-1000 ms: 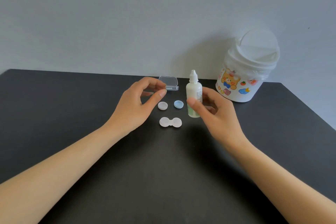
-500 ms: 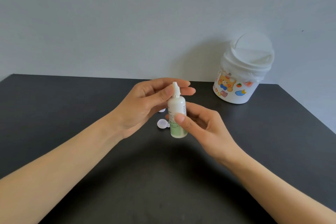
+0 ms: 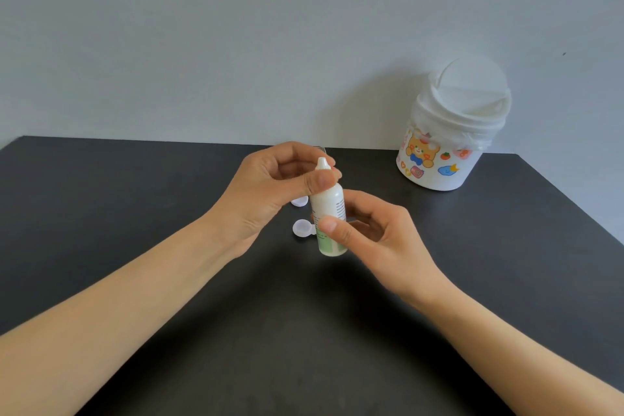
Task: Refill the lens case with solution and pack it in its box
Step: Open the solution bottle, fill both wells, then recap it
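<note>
A small white solution bottle [image 3: 329,209] with a green lower label is held upright above the black table [image 3: 135,213]. My right hand [image 3: 374,233] grips its body between thumb and fingers. My left hand [image 3: 270,192] pinches the bottle's cap at the top with thumb and fingers. Behind the bottle, one well of the translucent lens case [image 3: 303,228] shows on the table; its other well is hidden. A white case cap [image 3: 299,201] peeks out beside my left palm. The clear box and the blue cap are hidden behind my hands.
A white lidded tub [image 3: 449,132] with cartoon bear stickers stands at the back right, near the wall. The table's right edge runs diagonally on the right side.
My right hand lifted the bottle off the table and brought it nearer, over the lens case. My left hand came across and took hold of the cap.
</note>
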Demonstrator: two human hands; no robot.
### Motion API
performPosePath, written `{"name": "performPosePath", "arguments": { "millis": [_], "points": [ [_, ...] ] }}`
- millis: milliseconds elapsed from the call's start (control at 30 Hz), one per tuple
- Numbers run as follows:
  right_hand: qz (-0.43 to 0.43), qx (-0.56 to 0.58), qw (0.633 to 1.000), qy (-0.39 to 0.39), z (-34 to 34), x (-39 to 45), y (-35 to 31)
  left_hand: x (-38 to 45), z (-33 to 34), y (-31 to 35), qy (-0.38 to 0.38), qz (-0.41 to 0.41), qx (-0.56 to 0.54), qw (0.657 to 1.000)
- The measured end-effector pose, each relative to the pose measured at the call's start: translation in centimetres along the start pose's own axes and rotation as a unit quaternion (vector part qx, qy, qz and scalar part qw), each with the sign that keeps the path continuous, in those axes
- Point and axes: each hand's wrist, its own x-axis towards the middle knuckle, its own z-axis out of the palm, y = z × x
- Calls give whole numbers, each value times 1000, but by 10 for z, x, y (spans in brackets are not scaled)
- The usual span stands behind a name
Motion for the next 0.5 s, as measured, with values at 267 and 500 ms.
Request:
{"name": "performPosePath", "arguments": {
  "millis": [267, 500],
  "points": [
    [-19, 13, 1000, 9, 1, 0, -3, 2, -4, 0, -68, 4, -50, 996],
    [-23, 28, 999, 26, 1, 0, -3, 3, -9, -4, 44, 11, -35, 998]
  ]
}}
